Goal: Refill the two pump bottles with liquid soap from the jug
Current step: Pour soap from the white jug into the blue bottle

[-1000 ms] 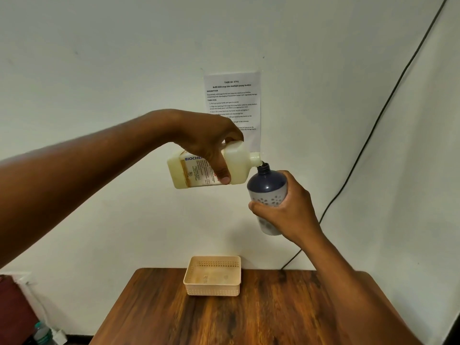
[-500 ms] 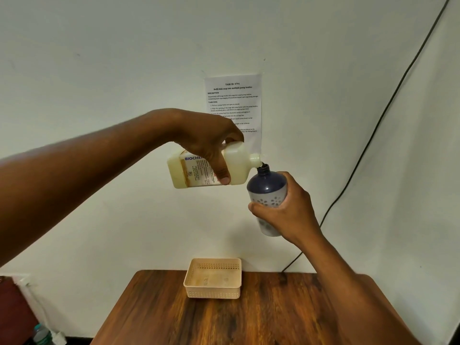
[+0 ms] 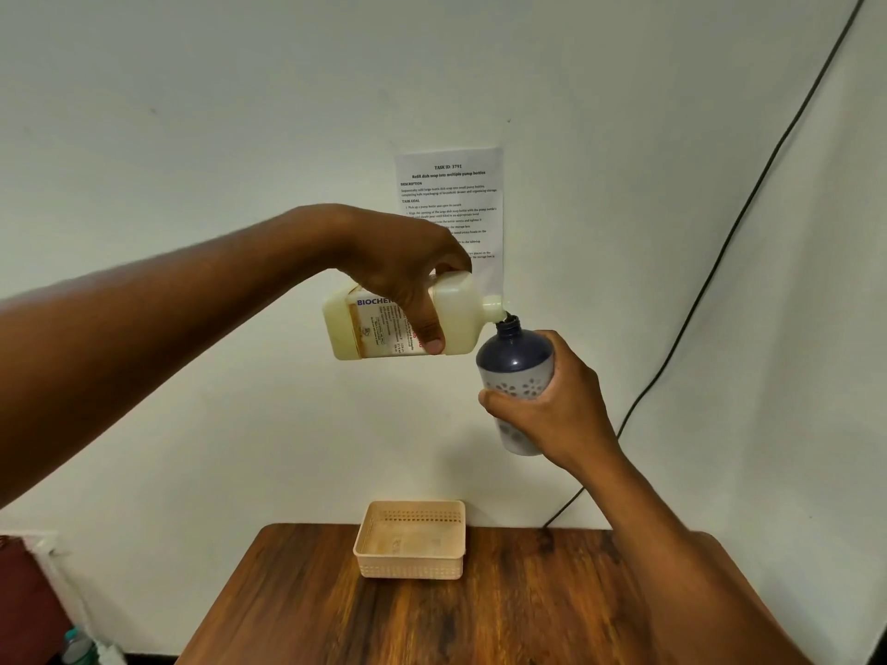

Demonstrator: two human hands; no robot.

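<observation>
My left hand (image 3: 408, 271) grips a cream-coloured soap jug (image 3: 461, 319) with a blue-lettered label, held on its side in the air well above the table. Its spout rests at the open neck of a dark blue pump bottle (image 3: 513, 357) with a pale flowered lower half. My right hand (image 3: 552, 405) is wrapped around that bottle's lower part and holds it tilted slightly left. The bottle has no pump top on it. No second pump bottle is in view.
A beige perforated plastic basket (image 3: 410, 568) sits at the far edge of the wooden table (image 3: 480, 626), against the white wall. A printed task sheet (image 3: 451, 184) hangs on the wall behind the jug. A black cable (image 3: 720, 261) runs down the wall at right.
Both hands, the jug and the bottle hold nearly the same pose. The view has shifted very slightly.
</observation>
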